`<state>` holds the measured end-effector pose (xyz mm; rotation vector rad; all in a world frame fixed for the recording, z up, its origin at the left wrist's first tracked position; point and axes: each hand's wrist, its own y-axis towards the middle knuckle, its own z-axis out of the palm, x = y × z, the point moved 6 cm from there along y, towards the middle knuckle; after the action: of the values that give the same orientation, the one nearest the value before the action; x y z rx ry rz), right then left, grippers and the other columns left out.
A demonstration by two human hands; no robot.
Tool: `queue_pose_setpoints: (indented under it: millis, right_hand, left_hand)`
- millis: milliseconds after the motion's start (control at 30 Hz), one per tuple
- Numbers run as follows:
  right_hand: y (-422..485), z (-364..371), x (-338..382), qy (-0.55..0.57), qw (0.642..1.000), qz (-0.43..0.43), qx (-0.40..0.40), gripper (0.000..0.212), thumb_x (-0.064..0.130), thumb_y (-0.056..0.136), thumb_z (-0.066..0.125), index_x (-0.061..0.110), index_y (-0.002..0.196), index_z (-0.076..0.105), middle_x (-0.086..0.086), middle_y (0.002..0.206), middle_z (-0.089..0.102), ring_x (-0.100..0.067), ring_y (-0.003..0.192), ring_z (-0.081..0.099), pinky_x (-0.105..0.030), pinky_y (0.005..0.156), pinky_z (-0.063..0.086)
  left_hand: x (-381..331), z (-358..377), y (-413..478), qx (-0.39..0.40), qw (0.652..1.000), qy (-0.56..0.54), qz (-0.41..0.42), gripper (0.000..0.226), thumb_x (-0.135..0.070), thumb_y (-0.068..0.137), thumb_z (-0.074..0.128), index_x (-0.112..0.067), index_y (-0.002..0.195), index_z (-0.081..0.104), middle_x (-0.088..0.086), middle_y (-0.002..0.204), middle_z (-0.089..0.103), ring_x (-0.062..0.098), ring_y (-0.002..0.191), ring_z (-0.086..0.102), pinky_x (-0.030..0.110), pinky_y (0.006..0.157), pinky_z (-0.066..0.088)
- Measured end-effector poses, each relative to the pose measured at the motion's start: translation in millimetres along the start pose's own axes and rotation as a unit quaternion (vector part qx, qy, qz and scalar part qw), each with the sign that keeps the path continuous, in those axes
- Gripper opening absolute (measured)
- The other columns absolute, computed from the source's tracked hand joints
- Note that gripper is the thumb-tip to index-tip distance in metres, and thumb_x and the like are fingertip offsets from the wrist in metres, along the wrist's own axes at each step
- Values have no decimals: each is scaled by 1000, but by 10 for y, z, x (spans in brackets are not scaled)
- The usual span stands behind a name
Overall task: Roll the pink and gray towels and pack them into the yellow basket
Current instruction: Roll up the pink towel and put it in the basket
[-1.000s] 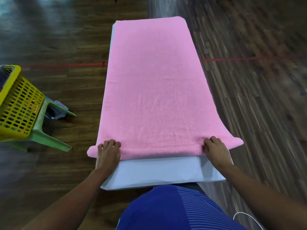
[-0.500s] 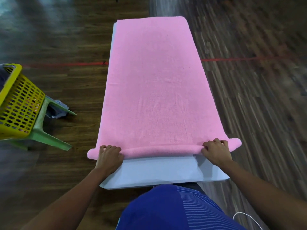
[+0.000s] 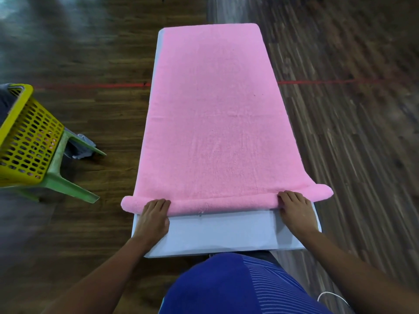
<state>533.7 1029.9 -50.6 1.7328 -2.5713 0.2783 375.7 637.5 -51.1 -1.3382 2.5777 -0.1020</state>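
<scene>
We see the left hand (image 3: 156, 215) and right hand (image 3: 294, 211), both with fingers curled on the rolled near edge of the pink towel (image 3: 215, 121), on the counter (image 3: 222, 232).

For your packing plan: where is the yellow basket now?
In the head view, the yellow basket sits at the left edge, on a green stool, left of the pink towel.

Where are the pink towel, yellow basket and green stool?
pink towel (image 3: 213, 114): head view, flat unrolled middle.
yellow basket (image 3: 29, 141): head view, perforated side wall.
green stool (image 3: 72, 190): head view, near leg.
</scene>
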Motion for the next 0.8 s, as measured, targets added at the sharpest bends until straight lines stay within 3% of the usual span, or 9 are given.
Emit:
queue_pose_setpoints:
  millis: [100,167,267,367,467,533,633,700,800]
  right_hand:
    - [70,-98,25,-24,999,21,-2,20,13,74,69,16,94,66,-2,93,68,-29,89,56,-41,78,40]
    - [127,-145,45,-60,997,14,44,17,28,82,60,21,95,67,2,94,68,-26,93,54,-40,81,34]
    - [196,-143,-13,-103,989,14,101,25,36,87,50,25,99,68,1,102,63,-24,99,49,-39,80,31]
    - [204,-180,-22,-16,999,36,27,18,22,85,61,14,100,66,-9,99,57,-31,91,52,-39,72,38]
    - [149,-161,30,78,996,45,-9,7,7,86,59,6,92,62,-10,90,55,-33,83,55,-37,63,40]
    - [78,-92,67,62,998,4,-23,15,1,74,67,4,89,64,-11,88,60,-34,79,56,-40,65,45]
    - [-43,41,54,23,999,-25,9,46,4,59,75,5,105,66,-10,102,66,-33,91,61,-44,80,51]
    - [-62,20,21,16,1000,-19,-8,43,6,66,71,8,109,67,-8,107,68,-31,97,62,-44,88,49]
    - [-5,-35,31,21,999,-5,-25,32,5,71,70,12,102,69,-5,101,70,-30,94,63,-43,85,48]
  left_hand:
    - [18,-116,69,-6,1000,-1,-17,22,-7,74,69,-8,97,68,9,95,70,27,86,63,44,85,51]
    - [-7,-182,145,20,999,9,-23,7,-17,84,58,-14,85,64,4,87,69,24,80,60,40,84,46]
    - [30,-200,233,58,997,24,-50,17,-29,88,44,-18,78,53,2,84,66,25,77,58,37,78,38]
    - [57,-197,276,16,997,53,-46,15,-23,81,59,-15,94,59,5,92,64,26,81,56,41,74,44]
    - [-5,-185,237,-28,998,58,-25,18,-10,76,70,-10,93,63,9,92,64,28,81,56,42,70,46]
    - [-39,-167,168,-36,999,28,-20,24,-8,73,70,-9,96,65,9,95,66,27,84,57,42,74,48]
    - [5,-40,46,-6,1000,11,-18,50,-8,62,75,-5,111,64,13,109,65,31,99,60,47,89,51]
    - [35,4,8,-1,1000,18,-14,54,-5,65,75,-3,117,63,16,116,65,34,105,61,50,95,49]
    - [41,-45,61,-20,999,16,-23,41,0,72,74,-3,112,67,16,110,68,35,100,64,51,90,51]
